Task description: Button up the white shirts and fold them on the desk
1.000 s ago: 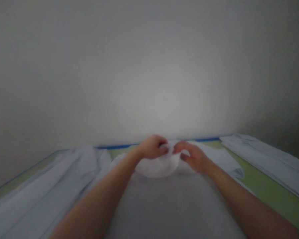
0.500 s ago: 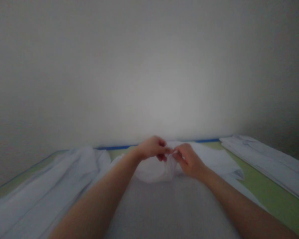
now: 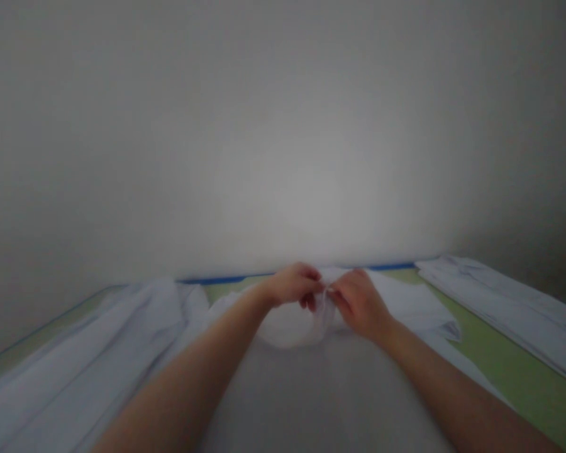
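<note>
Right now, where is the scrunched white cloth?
The scrunched white cloth sits mid-picture in the head view, near the far blue edge of the table, pinched between the left hand and the right hand.

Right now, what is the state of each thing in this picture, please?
left hand: closed, pinching the white cloth's raised far edge.
right hand: closed, pinching the same edge, close to the left hand.
white cloth: lying flat under the arms, bunched up at the hands.
cloth heap at left: loose, crumpled.
cloth stack at right: flat, apparently folded, untouched.
table: green, partly covered by cloth.
</note>
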The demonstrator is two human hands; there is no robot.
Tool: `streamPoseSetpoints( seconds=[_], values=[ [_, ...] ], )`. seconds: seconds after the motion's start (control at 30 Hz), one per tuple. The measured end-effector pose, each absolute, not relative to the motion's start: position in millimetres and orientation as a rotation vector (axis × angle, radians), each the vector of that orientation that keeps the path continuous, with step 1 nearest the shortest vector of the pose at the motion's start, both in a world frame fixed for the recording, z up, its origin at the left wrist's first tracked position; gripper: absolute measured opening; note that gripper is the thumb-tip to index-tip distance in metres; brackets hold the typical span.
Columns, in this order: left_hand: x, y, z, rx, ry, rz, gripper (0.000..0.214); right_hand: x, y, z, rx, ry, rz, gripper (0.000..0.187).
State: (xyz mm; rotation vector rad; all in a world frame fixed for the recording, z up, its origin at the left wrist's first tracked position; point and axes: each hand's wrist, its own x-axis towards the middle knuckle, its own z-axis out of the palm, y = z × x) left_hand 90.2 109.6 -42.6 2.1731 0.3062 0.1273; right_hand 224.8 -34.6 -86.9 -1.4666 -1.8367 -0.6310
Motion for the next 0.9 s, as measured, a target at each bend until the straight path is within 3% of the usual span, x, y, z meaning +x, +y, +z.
streamPoseSetpoints(
  seconds=[0.5,0.73,0.9],
  values=[
    [92,96,-30,2.479,0.272,0.165,0.029,228,-40,-80,-1.459,-1.905,-0.725,0.021],
    [86,81,-24,2.656,0.131,0.185,0.022,235,-39,-80,-1.455,-1.908,-0.665,0.02],
    [87,77,-24,2.803,0.094,0.295,0.034,241,-39,-77,-1.448,-1.95,-0.669,0.019]
  ],
)
